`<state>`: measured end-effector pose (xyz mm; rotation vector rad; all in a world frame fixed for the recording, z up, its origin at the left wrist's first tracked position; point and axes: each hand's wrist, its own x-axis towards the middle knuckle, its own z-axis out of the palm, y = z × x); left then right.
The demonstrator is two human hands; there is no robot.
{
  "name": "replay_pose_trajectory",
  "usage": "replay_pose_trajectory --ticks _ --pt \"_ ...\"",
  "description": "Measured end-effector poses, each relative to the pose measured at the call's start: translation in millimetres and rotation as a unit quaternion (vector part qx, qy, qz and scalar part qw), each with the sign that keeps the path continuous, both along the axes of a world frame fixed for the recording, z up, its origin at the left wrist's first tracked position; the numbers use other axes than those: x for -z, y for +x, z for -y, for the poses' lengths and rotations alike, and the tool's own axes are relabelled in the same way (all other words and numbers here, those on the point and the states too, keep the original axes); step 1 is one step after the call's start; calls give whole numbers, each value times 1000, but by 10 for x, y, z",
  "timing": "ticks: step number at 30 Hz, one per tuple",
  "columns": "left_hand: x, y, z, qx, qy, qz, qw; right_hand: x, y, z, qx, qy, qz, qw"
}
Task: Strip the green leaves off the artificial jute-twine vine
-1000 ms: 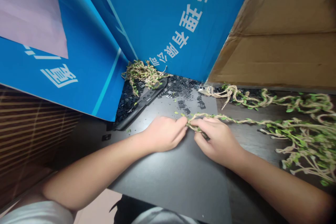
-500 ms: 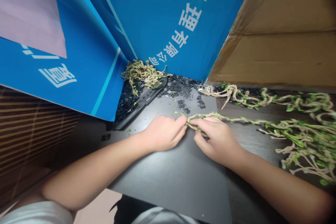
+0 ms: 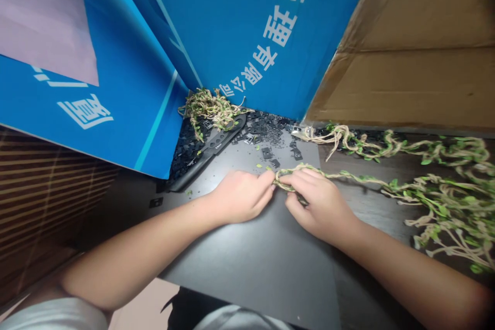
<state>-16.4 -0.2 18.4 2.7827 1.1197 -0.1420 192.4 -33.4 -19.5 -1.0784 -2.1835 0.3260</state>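
We grip the leafy jute vine [image 3: 348, 178] with left hand [image 3: 240, 197] and right hand [image 3: 319, 207] closed side by side, isolating one short section; slack trails toward 3 o'clock across the tabletop [image 3: 371, 206].

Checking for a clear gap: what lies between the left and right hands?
In the head view, a leafy jute vine lies between the left hand and right hand, touching both.
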Motion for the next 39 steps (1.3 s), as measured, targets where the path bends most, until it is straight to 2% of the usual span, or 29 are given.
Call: replay_pose_trajectory --ticks 13,20,29,39 --pt "5 5 -5 6 5 -2 1000 44 31 -7 -17 13 -9 1000" --pt "1 4 -3 1 -3 -7 1000 25 4 20 13 22 -1 1000" --pt "-5 3 -13 0 -2 -13 1000 65 34 18 14 31 17 999" --pt "-2 6 -8 2 -7 -17 1000 29 18 7 17 41 14 999"
